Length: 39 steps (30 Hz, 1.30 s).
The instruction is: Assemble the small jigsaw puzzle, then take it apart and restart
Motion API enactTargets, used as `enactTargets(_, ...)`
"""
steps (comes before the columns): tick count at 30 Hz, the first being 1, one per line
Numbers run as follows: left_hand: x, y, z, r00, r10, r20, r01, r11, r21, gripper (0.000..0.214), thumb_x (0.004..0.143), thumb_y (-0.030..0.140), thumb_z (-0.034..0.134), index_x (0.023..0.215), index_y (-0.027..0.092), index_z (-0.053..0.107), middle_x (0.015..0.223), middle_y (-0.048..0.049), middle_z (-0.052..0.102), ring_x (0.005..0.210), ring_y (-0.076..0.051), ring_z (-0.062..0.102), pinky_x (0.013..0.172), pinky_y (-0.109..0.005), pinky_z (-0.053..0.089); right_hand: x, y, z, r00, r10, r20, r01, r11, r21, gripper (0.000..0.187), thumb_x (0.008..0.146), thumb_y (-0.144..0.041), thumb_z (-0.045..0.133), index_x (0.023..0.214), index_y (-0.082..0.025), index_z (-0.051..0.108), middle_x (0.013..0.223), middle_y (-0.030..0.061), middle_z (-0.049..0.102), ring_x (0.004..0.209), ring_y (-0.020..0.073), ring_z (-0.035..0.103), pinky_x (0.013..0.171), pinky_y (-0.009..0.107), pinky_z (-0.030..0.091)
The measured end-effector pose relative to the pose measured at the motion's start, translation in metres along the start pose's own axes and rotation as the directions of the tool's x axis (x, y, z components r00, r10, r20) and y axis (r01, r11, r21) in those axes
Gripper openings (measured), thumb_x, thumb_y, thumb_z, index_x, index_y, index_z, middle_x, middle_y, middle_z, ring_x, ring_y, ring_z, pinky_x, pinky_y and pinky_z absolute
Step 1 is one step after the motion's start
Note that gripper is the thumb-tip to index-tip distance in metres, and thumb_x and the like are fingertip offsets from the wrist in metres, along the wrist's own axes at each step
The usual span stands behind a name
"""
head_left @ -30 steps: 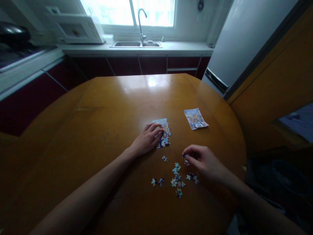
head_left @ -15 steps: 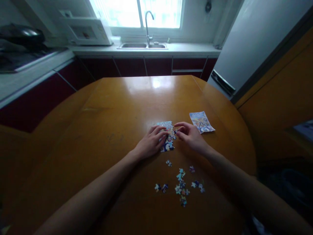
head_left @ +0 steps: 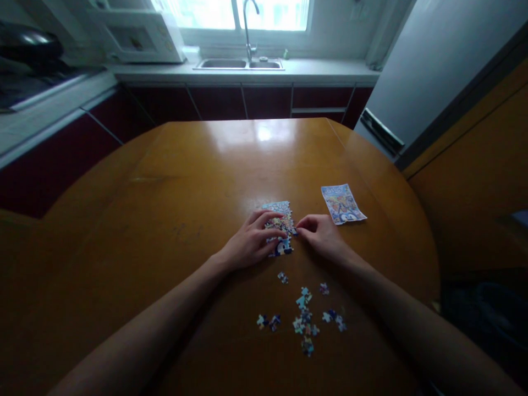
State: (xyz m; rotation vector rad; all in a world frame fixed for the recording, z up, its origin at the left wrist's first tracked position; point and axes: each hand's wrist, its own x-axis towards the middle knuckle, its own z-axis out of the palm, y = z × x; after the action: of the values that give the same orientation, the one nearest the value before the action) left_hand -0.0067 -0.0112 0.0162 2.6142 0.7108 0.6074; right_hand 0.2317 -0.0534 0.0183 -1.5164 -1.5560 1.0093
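Note:
A partly joined jigsaw puzzle point(head_left: 281, 208) lies flat on the wooden table point(head_left: 214, 181), its right edge jagged. Across its left side rests my left hand point(head_left: 259, 235), fingers spread over the joined pieces and covering part of the picture. At the right edge, my right hand point(head_left: 319, 234) pinches a small puzzle piece point(head_left: 294, 231) between thumb and forefinger, touching or almost touching the joined part. Several loose puzzle pieces point(head_left: 305, 316) are scattered nearer to me, and a single one point(head_left: 282, 277) sits just below the puzzle.
A printed picture sheet point(head_left: 343, 204) lies right of the puzzle, beyond my right hand. Past the table's far edge stand a counter with a sink point(head_left: 225, 64), a microwave point(head_left: 138, 38) and a fridge point(head_left: 433, 71).
My right hand has come down slightly along the puzzle's right edge, its fingers now closer together around the piece. My left hand stays on the puzzle. The whole view has tilted slightly downward.

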Motion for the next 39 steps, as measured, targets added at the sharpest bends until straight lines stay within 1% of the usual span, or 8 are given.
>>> enactTargets(5, 0.0, 0.001, -0.001, 1.0, 0.017, 0.024, -0.017, 1.0, 0.008, 0.023, 0.097, 0.027, 0.063, 0.115, 0.034, 0.074, 0.149, -0.002, 0.049, 0.139, -0.029, 0.038, 0.117, -0.058, 0.038, 0.002, -0.003, 0.0, 0.999, 0.024, 0.046, -0.021, 0.997, -0.071, 0.009, 0.081, -0.017, 0.068, 0.081, -0.016, 0.077, 0.081, 0.0074, 0.077, 0.074, 0.0197, 0.07, 0.069, 0.031, 0.052)
enactTargets(14, -0.001, -0.002, 0.003, 1.0, 0.031, -0.004, -0.031, 0.999, 0.009, 0.026, 0.096, 0.022, 0.063, 0.115, 0.034, 0.075, 0.146, -0.0032, 0.05, 0.138, -0.028, 0.037, 0.116, -0.057, 0.039, 0.005, -0.008, 0.005, 0.992, 0.092, 0.088, -0.073, 0.977, -0.2, 0.011, 0.079, -0.016, 0.069, 0.079, -0.016, 0.079, 0.08, 0.0079, 0.078, 0.073, 0.0201, 0.071, 0.067, 0.028, 0.05)
enactTargets(22, -0.002, -0.003, 0.003, 0.999, 0.032, 0.001, -0.032, 0.999, 0.005, 0.029, 0.095, 0.018, 0.063, 0.115, 0.035, 0.075, 0.147, -0.0021, 0.049, 0.138, -0.028, 0.036, 0.117, -0.056, 0.038, 0.006, -0.012, 0.008, 0.991, 0.129, 0.037, -0.112, 0.945, -0.308, 0.008, 0.079, -0.018, 0.07, 0.074, -0.018, 0.076, 0.078, 0.0075, 0.076, 0.071, 0.0195, 0.069, 0.062, 0.027, 0.046)
enactTargets(26, -0.001, -0.003, 0.003, 0.999, 0.036, 0.002, -0.036, 0.999, 0.013, 0.031, 0.093, 0.016, 0.064, 0.115, 0.035, 0.074, 0.148, -0.0021, 0.048, 0.138, -0.028, 0.036, 0.117, -0.057, 0.037, 0.004, -0.015, 0.009, 0.993, 0.12, 0.004, -0.11, 0.919, -0.379, 0.006, 0.079, -0.019, 0.071, 0.073, -0.019, 0.072, 0.077, 0.0065, 0.074, 0.07, 0.0187, 0.066, 0.061, 0.027, 0.044)
enactTargets(29, 0.0, -0.001, 0.001, 0.999, 0.041, 0.009, -0.041, 0.999, 0.015, 0.031, 0.092, 0.016, 0.064, 0.115, 0.034, 0.074, 0.147, -0.0022, 0.049, 0.137, -0.029, 0.037, 0.117, -0.057, 0.037, 0.005, -0.014, 0.009, 0.994, 0.113, -0.008, -0.108, 0.923, -0.369, 0.005, 0.077, -0.02, 0.073, 0.073, -0.019, 0.07, 0.076, 0.0058, 0.073, 0.068, 0.0183, 0.065, 0.06, 0.027, 0.043)
enactTargets(31, 0.0, 0.001, 0.001, 0.999, 0.032, 0.011, -0.032, 0.999, 0.016, 0.029, 0.094, 0.017, 0.061, 0.117, 0.031, 0.071, 0.146, -0.0035, 0.05, 0.137, -0.028, 0.037, 0.117, -0.056, 0.038, 0.007, -0.01, 0.007, 0.995, 0.102, -0.015, -0.101, 0.942, -0.321, 0.006, 0.078, -0.021, 0.071, 0.074, -0.019, 0.069, 0.075, 0.0053, 0.072, 0.068, 0.0181, 0.064, 0.06, 0.027, 0.043)
enactTargets(35, 0.001, 0.004, 0.001, 0.999, -0.019, -0.041, 0.02, 1.0, 0.019, 0.026, 0.099, 0.02, 0.052, 0.122, 0.025, 0.064, 0.142, -0.0069, 0.054, 0.136, -0.026, 0.04, 0.117, -0.051, 0.038, 0.008, 0.003, -0.005, 0.996, 0.052, -0.067, -0.064, 0.978, -0.2, 0.008, 0.083, -0.02, 0.062, 0.079, -0.017, 0.069, 0.072, 0.004, 0.071, 0.066, 0.0175, 0.064, 0.061, 0.028, 0.046)
enactTargets(39, 0.0, 0.004, 0.003, 0.999, -0.024, -0.047, 0.026, 0.998, 0.06, 0.025, 0.099, 0.019, 0.052, 0.12, 0.026, 0.064, 0.144, -0.0057, 0.053, 0.137, -0.027, 0.039, 0.118, -0.052, 0.037, -0.001, 0.01, -0.014, 0.999, -0.013, -0.031, 0.006, 0.979, -0.205, 0.017, 0.084, -0.015, 0.058, 0.087, -0.018, 0.074, 0.082, 0.0051, 0.076, 0.075, 0.0191, 0.068, 0.071, 0.03, 0.05)
